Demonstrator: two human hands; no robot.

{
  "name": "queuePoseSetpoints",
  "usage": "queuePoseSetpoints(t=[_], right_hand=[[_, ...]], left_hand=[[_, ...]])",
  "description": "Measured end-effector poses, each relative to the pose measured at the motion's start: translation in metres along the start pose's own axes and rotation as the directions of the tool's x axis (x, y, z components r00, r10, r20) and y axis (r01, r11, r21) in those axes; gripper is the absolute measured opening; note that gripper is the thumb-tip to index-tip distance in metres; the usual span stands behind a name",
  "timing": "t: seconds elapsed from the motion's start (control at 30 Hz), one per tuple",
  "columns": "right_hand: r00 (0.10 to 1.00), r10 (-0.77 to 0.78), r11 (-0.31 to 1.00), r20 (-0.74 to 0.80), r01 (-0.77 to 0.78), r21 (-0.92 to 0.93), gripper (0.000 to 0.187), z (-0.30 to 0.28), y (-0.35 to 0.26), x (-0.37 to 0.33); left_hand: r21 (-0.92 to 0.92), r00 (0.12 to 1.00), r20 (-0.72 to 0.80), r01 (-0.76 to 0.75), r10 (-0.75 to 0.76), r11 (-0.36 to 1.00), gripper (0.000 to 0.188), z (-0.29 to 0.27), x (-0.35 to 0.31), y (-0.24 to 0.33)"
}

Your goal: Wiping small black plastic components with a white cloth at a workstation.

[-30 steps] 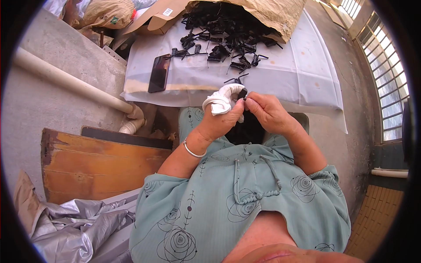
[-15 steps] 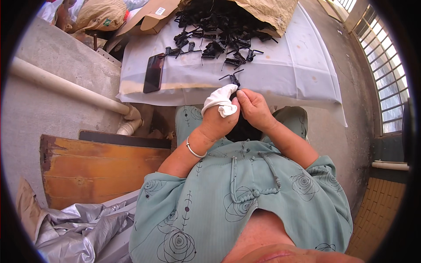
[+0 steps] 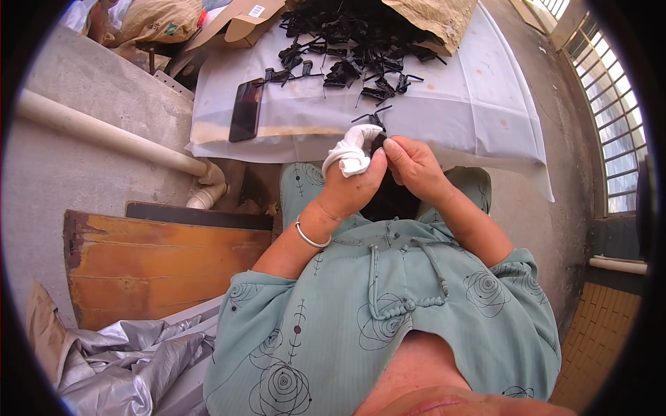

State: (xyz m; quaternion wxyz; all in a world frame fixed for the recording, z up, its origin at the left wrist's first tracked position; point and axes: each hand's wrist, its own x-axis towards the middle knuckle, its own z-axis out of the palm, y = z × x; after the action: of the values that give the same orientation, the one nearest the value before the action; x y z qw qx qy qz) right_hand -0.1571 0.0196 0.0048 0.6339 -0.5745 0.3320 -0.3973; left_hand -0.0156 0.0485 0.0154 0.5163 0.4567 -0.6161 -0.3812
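My left hand (image 3: 352, 186), with a white cloth (image 3: 352, 149) wrapped over its fingers, is closed on a small black plastic part (image 3: 378, 142). Thumb and fingers of my right hand (image 3: 417, 170) pinch the same part from the other side. Both hands meet above my lap, at the near edge of the table. Much of the part is hidden by the fingers and the cloth. Just beyond the fingertips shows a black piece with thin prongs (image 3: 374, 119); whether it joins the held part I cannot tell.
A heap of similar black parts (image 3: 343, 69) lies on the white-covered table (image 3: 472, 118), spilling from a brown paper sack (image 3: 444, 24). A dark phone (image 3: 245, 111) rests at the table's left. Left of me are a pipe (image 3: 111, 135) and a wooden board (image 3: 166, 267).
Both hands have shifted slightly to the right, still together on the black part. More of it shows between the fingertips now. The things on the table look unchanged.
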Motion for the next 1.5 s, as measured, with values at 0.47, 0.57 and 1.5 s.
queuePoseSetpoints(t=[0.47, 0.57, 1.5], right_hand=[[0.956, -0.289, 0.828, 0.047, 0.275, -0.489, 0.010, -0.023, -0.017, -0.003], [0.990, -0.140, 0.922, 0.029, 0.141, -0.361, 0.012, -0.020, -0.015, -0.002], [0.946, -0.323, 0.240, 0.039, 0.122, -0.963, 0.026, -0.024, 0.028, 0.037]], left_hand=[[-0.135, 0.948, 0.232, 0.254, -0.219, 0.958, 0.031, -0.016, 0.002, -0.002], [-0.255, 0.876, 0.388, 0.400, -0.286, 0.880, 0.030, -0.013, 0.002, 0.017], [0.526, 0.958, 0.210, -0.278, 0.194, 0.804, 0.026, -0.037, 0.026, -0.010]])
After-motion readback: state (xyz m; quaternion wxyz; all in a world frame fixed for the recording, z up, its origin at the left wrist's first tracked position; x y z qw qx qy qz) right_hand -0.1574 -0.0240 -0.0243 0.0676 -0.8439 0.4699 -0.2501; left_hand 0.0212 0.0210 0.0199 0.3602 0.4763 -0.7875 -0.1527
